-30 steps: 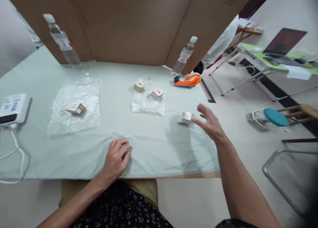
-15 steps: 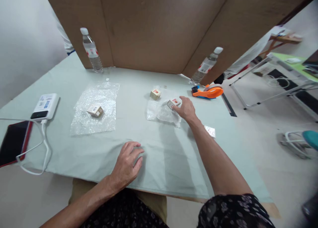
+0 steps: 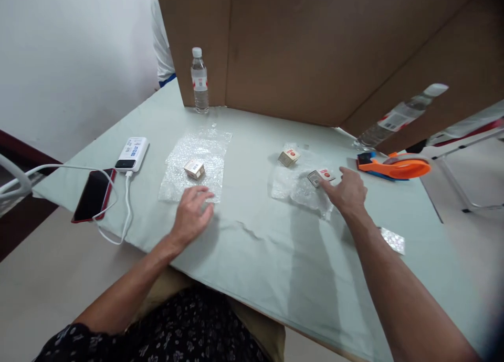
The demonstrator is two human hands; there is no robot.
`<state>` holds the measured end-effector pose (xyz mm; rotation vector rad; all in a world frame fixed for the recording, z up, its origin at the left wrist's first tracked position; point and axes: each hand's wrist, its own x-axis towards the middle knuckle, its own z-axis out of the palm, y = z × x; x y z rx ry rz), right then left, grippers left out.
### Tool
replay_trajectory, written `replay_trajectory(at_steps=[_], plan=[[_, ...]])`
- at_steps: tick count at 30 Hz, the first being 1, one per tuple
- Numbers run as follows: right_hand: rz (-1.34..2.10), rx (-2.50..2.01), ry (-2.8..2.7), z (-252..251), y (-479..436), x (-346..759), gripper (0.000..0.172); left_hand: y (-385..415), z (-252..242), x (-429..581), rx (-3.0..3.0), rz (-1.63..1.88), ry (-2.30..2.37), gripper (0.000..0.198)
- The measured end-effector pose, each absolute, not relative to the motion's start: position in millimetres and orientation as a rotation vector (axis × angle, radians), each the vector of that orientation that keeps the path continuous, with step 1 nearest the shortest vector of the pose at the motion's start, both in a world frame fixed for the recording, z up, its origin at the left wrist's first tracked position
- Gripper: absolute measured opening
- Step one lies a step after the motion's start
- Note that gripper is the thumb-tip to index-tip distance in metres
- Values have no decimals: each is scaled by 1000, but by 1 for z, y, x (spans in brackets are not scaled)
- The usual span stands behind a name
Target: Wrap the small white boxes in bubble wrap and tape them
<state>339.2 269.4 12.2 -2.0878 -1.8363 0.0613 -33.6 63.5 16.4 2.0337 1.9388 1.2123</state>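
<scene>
The right hand (image 3: pixel 348 191) has its grip released, thumb and index finger spread around the right side of the nearer red-marked box (image 3: pixel 322 177), which lies on the right bubble wrap (image 3: pixel 284 186), though whether the thumb touches it I cannot tell. The farther red-marked box (image 3: pixel 289 157) sits to its left on that same wrap, with the tape dispenser (image 3: pixel 397 168) to the right on the desk (image 3: pixel 252 262). The left hand (image 3: pixel 191 215), grip loose and slack, is just below the left box (image 3: pixel 194 169), at the near edge of the left bubble wrap (image 3: pixel 177 162).
</scene>
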Motion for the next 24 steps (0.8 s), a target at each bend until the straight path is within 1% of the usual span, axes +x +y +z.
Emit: replay_trajectory(at_steps=[2, 5, 8, 9, 11, 13, 14, 15, 16, 17, 19, 20, 21, 24], plan=[[-10, -1891, -1827, 18, 261, 329, 53, 77, 23, -63, 1979, 1201, 2105, 22], [69, -1474, -2030, 24, 235, 290, 33, 92, 29, -94, 1921, 1136, 2227, 27], [228, -1064, -2305, 23, 195, 223, 24, 108, 28, -105, 1886, 1040, 2264, 32], [271, -981, -2388, 22, 182, 198, 24, 114, 26, -105, 1884, 996, 2268, 35], [326, -897, -2525, 18, 160, 150, 28, 130, 23, -101, 1885, 890, 2278, 49], [363, -950, -2598, 13, 147, 109, 41, 146, 20, -97, 1846, 771, 2317, 62], [355, -992, -2625, 11, 143, 93, 49, 153, 20, -96, 1803, 720, 2337, 64], [333, -1014, -2658, 9, 141, 80, 54, 158, 20, -97, 1763, 692, 2341, 63], [297, -1015, -2693, 7, 140, 70, 53, 161, 21, -99, 1730, 691, 2330, 63], [251, -993, -2737, 5, 140, 62, 47, 161, 23, -103, 1703, 721, 2304, 63], [137, -899, -2833, 1, 142, 54, 25, 155, 28, -112, 1653, 849, 2235, 66], [78, -849, -2876, 0, 144, 52, 18, 148, 31, -117, 1620, 925, 2200, 68], [25, -811, -2911, -1, 147, 52, 17, 139, 35, -121, 1577, 996, 2172, 69], [-82, -772, -2950, 5, 149, 58, 23, 106, 48, -129, 1471, 1134, 2084, 72]])
